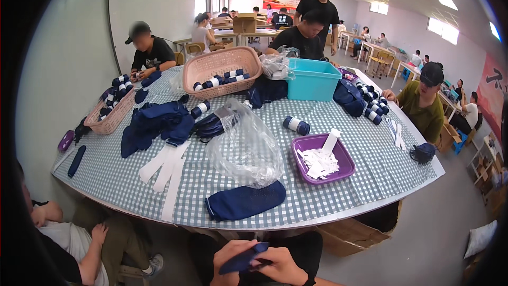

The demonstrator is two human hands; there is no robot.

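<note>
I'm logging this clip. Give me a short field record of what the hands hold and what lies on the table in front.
left hand: grips a navy sock
right hand: grips the same sock from the other side
table: checked cloth
nearest item: folded navy cloth
beside it: clear bag
purple tray: white paper slips
behind: pink basket, teal bin
</note>
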